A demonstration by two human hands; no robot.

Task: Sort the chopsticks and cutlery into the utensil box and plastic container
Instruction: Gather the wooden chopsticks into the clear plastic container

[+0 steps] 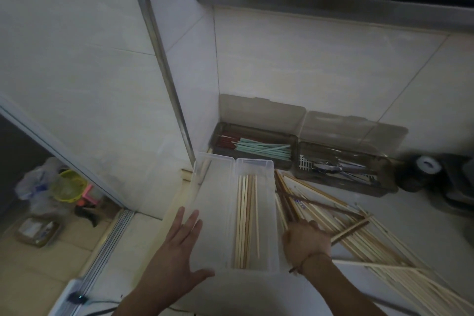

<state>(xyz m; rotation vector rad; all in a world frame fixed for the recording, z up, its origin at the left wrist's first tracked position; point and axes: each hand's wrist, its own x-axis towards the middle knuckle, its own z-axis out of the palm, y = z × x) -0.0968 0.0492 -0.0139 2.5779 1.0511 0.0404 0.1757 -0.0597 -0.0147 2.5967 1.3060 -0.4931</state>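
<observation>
Chopsticks (289,210) are held in the right hand's (306,241) grip at 5 o'clock, left hand (179,246) spread wide over the plastic container's (254,169) lid (213,187).

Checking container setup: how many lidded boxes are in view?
3: clear plastic container by the hands, smoky box in the corner holding coloured chopsticks, smoky box right of it holding cutlery.

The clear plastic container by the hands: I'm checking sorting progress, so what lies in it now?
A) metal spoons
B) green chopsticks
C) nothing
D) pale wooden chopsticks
D: pale wooden chopsticks lie lengthwise in the clear plastic container.
</observation>
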